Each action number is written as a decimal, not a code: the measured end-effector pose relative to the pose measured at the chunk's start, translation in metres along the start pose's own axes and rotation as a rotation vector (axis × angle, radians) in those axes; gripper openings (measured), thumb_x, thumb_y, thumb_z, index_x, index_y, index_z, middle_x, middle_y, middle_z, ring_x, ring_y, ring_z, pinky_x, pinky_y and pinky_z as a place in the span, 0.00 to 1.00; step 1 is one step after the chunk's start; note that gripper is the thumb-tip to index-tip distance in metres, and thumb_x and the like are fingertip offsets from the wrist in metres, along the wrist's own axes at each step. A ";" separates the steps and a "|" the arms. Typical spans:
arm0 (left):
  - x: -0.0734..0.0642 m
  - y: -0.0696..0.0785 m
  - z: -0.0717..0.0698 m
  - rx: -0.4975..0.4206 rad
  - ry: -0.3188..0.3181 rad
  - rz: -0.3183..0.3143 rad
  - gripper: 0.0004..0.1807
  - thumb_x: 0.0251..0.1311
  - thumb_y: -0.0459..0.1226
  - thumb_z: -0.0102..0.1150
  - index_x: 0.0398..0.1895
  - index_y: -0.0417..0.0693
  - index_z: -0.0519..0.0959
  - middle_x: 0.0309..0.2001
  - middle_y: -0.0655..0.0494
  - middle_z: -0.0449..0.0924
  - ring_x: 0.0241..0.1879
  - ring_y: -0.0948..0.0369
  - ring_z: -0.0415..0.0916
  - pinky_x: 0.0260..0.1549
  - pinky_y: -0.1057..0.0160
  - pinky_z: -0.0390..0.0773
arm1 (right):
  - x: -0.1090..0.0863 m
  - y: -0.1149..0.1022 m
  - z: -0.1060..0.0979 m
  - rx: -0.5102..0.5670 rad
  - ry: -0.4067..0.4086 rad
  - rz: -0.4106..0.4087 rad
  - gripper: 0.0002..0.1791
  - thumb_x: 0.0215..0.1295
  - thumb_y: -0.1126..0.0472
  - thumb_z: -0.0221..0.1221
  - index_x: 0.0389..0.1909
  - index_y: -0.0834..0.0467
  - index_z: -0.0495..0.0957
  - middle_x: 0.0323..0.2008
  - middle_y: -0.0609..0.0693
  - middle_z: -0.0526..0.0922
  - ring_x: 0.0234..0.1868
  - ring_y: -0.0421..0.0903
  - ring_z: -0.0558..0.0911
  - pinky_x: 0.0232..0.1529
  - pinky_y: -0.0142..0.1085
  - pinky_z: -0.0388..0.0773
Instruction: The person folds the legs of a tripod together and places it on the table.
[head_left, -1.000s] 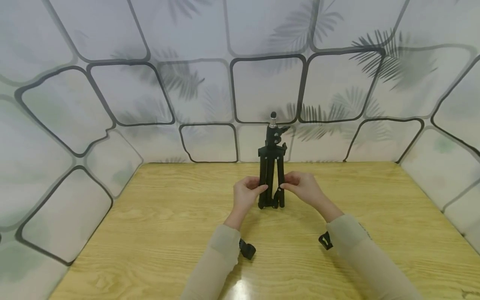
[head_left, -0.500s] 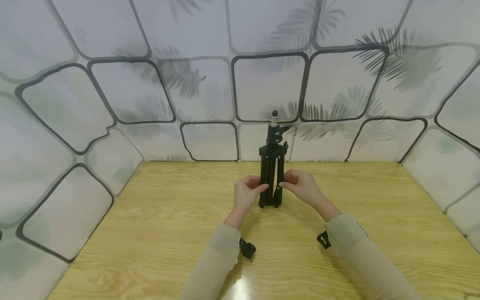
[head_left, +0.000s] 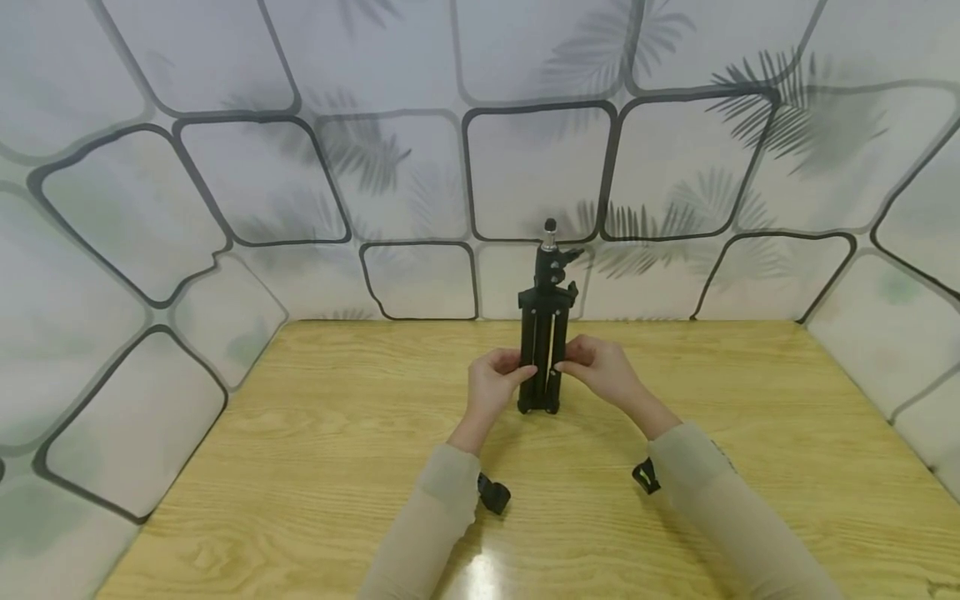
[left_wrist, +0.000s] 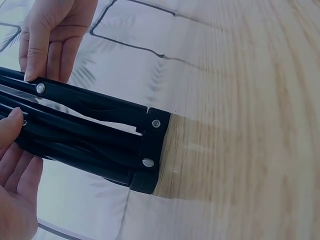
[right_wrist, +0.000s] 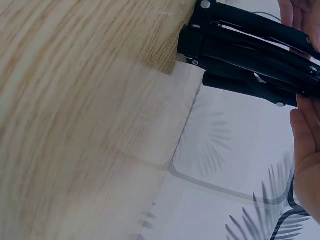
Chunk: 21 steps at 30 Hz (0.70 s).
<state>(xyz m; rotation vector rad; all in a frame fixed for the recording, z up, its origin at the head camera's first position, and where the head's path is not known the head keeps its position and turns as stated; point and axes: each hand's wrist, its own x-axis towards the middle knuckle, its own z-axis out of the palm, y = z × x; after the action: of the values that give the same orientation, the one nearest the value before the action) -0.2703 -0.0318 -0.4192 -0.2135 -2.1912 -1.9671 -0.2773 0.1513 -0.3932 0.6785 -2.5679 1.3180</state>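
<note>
A black folded tripod stand (head_left: 543, 333) with a silver tip stands upright on the wooden table, its legs drawn close together. On its left side, my left hand (head_left: 492, 385) pinches a leg between thumb and fingers. The right hand (head_left: 604, 372) grips the leg on the other side at about the same height. Seen from the left wrist, the stand's lower end (left_wrist: 150, 150) with its riveted joints meets the tabletop. In the right wrist view, one leg (right_wrist: 245, 87) sits slightly apart from the others.
The wooden table (head_left: 337, 467) stretches around the stand. Behind it rises a pale wall (head_left: 405, 183) with a dark-outlined block pattern and leaf prints. Black wrist straps (head_left: 493, 495) show beside the sleeves.
The right hand has moved slightly left with its leg. That leg has swung inward, so the gap between the stand's legs has narrowed. The left hand stays almost in place.
</note>
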 end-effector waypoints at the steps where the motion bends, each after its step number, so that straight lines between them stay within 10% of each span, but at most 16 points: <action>1: 0.000 0.000 0.000 -0.002 -0.002 -0.001 0.13 0.45 0.33 0.66 0.35 0.37 0.80 0.34 0.49 0.80 0.35 0.59 0.77 0.34 0.64 0.76 | 0.000 -0.001 0.000 0.000 -0.001 0.002 0.08 0.53 0.63 0.62 0.33 0.63 0.77 0.31 0.55 0.81 0.34 0.49 0.81 0.34 0.39 0.77; 21: 0.008 0.000 -0.008 0.020 -0.105 0.032 0.13 0.50 0.32 0.62 0.40 0.35 0.78 0.37 0.47 0.80 0.39 0.58 0.77 0.38 0.63 0.75 | -0.006 -0.008 0.007 0.010 0.016 0.019 0.11 0.50 0.59 0.65 0.30 0.61 0.78 0.28 0.52 0.82 0.28 0.43 0.80 0.28 0.34 0.77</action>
<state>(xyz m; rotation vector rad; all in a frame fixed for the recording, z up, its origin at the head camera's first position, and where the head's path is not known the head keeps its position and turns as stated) -0.2776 -0.0399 -0.4168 -0.3536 -2.2549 -1.9587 -0.2680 0.1442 -0.3938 0.6450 -2.5630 1.3379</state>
